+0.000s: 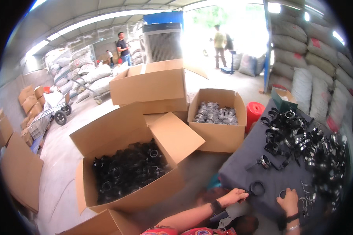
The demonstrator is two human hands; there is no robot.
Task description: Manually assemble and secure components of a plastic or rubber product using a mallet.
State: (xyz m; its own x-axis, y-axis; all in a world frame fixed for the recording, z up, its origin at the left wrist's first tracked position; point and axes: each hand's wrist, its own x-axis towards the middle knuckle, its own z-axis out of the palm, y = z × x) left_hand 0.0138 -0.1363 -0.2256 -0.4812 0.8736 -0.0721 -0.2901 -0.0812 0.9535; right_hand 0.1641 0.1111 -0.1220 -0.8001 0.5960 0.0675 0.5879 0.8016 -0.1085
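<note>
A black ring clamp (257,188) is just over the grey-covered table (239,172), near its closer edge; its round loop faces up toward the viewer, and its long axis runs roughly sideways, the short tail pointing left into the left hand (234,196), whose thumb and fingers pinch it. The right hand (288,201) is curled beside a thin ring (282,193), mostly hidden by the fingers; whether they grip it I cannot tell. Metal bands (309,196) lie just right. Beyond, the clamp pile (298,137) blurs into the dark rim. Inside the open carton (141,197), single black pieces are indistinct.
</note>
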